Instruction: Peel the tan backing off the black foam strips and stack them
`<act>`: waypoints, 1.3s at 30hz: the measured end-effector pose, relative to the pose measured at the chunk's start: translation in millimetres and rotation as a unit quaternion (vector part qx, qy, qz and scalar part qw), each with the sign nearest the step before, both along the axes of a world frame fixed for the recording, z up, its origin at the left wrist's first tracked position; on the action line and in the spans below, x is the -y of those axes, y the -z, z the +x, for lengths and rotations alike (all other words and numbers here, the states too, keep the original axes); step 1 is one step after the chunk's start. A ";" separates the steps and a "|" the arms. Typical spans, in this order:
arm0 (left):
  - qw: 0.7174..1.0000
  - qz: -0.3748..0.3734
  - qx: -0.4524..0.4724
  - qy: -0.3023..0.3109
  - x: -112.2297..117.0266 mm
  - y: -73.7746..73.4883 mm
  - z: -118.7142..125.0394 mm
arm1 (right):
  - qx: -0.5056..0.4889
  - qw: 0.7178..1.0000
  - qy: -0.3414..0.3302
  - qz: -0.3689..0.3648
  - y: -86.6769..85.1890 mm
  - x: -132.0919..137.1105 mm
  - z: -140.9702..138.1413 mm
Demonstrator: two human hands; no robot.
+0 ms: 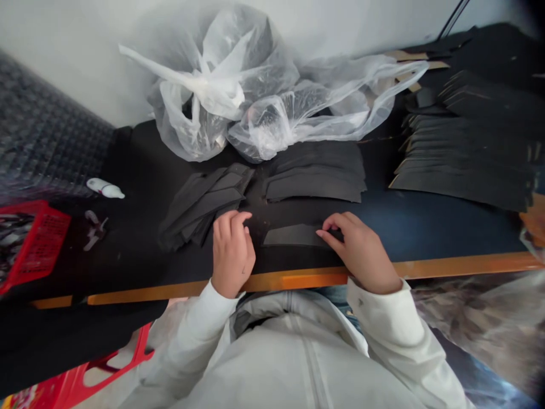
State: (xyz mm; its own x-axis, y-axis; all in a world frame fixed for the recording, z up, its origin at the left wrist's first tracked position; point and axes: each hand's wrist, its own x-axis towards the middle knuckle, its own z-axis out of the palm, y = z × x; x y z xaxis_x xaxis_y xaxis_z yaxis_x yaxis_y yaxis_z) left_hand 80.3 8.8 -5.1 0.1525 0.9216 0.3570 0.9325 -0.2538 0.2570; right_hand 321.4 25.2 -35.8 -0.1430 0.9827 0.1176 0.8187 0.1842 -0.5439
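Note:
A flat dark grey cut piece (289, 234) lies on the black work surface (140, 176) just in front of me. My right hand (361, 250) rests at its right end, fingers curled and fingertips pressing on its edge. My left hand (232, 250) sits to the left of the piece with its fingers curled under; whether it holds anything I cannot make out. A fanned stack of similar dark pieces (202, 204) lies just beyond my left hand, and a second neat stack (317, 179) beyond the piece.
Crumpled clear plastic bags (255, 96) sit against the wall. Large stacks of black sheets (472, 147) fill the right. A red basket (36, 241), a white bottle (104, 188) and small snips (94, 229) are at the left. An orange table edge (298, 279) runs in front.

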 end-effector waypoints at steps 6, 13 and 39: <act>0.940 -0.112 -0.042 0.318 -4.0 2.3 18.7 | -0.005 1.000 0.022 0.003 -4.3 3.5 -4.5; 0.931 -0.139 -0.098 0.324 -4.9 26.4 20.9 | 0.055 0.971 0.233 -0.019 -26.7 29.1 26.4; 0.928 -0.144 -0.094 0.330 -7.3 22.1 23.7 | 0.062 0.986 0.154 -0.007 -7.8 36.3 24.3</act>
State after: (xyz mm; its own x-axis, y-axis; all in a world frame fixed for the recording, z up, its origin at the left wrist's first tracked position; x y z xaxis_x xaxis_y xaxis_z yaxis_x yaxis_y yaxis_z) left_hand 103.9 16.1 -27.3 0.7521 0.6588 0.0198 0.6339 -0.7312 0.2518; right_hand 345.7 -11.0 -28.0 0.1497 0.9833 0.1037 0.8954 -0.0903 -0.4361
